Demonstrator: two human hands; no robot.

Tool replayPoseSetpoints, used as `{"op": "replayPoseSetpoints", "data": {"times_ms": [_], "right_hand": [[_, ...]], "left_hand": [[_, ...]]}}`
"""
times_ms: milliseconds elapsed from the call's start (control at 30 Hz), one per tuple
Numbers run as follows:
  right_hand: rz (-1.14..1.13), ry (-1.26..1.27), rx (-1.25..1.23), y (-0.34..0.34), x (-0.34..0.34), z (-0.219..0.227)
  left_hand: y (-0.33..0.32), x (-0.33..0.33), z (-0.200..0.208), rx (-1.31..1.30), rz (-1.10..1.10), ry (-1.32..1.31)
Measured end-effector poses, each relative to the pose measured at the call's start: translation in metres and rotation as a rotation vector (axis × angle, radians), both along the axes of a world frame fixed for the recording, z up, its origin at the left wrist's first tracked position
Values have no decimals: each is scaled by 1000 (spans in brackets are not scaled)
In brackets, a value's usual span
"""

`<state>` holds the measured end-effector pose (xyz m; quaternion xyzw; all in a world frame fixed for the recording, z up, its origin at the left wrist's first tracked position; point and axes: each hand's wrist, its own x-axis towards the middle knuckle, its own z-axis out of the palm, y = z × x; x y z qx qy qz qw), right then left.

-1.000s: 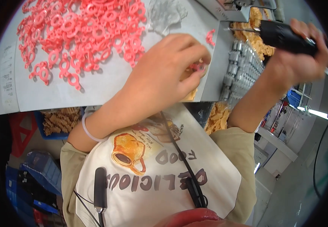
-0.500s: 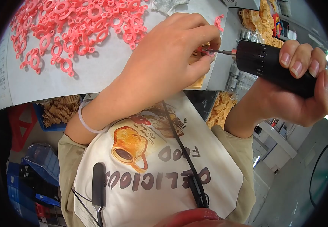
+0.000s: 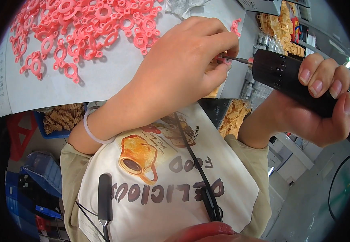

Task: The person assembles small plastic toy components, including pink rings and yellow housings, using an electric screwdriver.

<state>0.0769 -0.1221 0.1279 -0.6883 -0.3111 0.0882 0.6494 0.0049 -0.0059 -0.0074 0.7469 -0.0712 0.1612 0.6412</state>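
My right hand [image 3: 318,97] is wrapped round a black electric screwdriver [image 3: 282,70], held slanting at the right. Its thin bit points left into a small pink plastic part [image 3: 224,60]. That part is pinched between the thumb and fingers of my left hand [image 3: 191,56] by the table's right end. Most of the pink part is hidden behind the fingers, so I cannot tell how far the bit reaches into it. Just below the left hand a bit of a yellow piece [image 3: 213,94] shows.
A big heap of pink ringed parts [image 3: 82,30] covers the far left of the white table [image 3: 102,86]. One pink part [image 3: 235,27] lies apart near the right edge. Yellow plastic pieces [image 3: 234,117] are right of my lap, and a blue bin [image 3: 56,133] stands below the table.
The screwdriver's rear end and my right hand have dropped a little, tilting the tool more. My left hand has shifted slightly right and down, still pinching the pink part.
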Motion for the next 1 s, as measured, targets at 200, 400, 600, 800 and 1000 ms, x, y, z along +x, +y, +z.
{"op": "replayPoseSetpoints", "data": {"times_ms": [200, 400, 600, 800, 1000], "right_hand": [[-12, -29, 96, -6, 0, -5], [-36, -17, 97, -4, -2, -5], [-41, -40, 134, -4, -2, -7], [-35, -53, 126, -6, 0, -7], [36, -52, 70, -21, 10, -1]], "left_hand": [[0, 0, -1, -2, -8, -2], [-1, 0, -1, -2, 5, -9], [-1, 1, -2, -17, -6, -1], [-1, 0, -2, -11, -2, 8], [-1, 0, -2, -15, 11, 2]]}}
